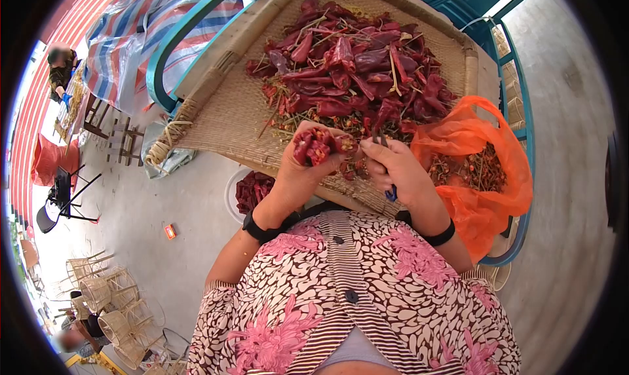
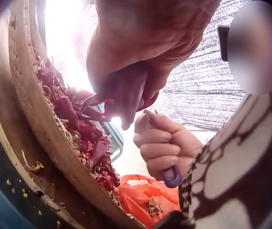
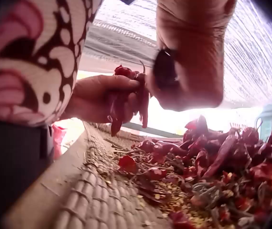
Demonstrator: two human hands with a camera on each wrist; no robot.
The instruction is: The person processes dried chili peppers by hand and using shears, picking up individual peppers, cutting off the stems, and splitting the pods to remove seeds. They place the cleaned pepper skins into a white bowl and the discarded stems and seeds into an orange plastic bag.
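My left hand (image 1: 295, 178) grips a bunch of dried red chilies (image 1: 313, 146) over the near edge of a woven tray (image 1: 219, 116). Close beside it, my right hand (image 1: 401, 170) curls round scissors with a blue handle loop (image 1: 391, 193); their dark blades point up near the thumb. The fingertips of both hands meet at the stem end of a chili. In the right wrist view, chilies (image 3: 117, 107) hang down from the left hand's fingers. A heap of dried chilies (image 1: 354, 67) covers the tray's middle, with stems and seeds scattered along its near side.
An orange plastic bag (image 1: 521, 195) holding stems and scraps stands at the right. A basin (image 1: 228, 195) of red chilies is on the floor, left of the tray. A teal metal frame (image 1: 157, 67) surrounds the tray. Wicker chairs (image 1: 118, 326) and two people are at the far left.
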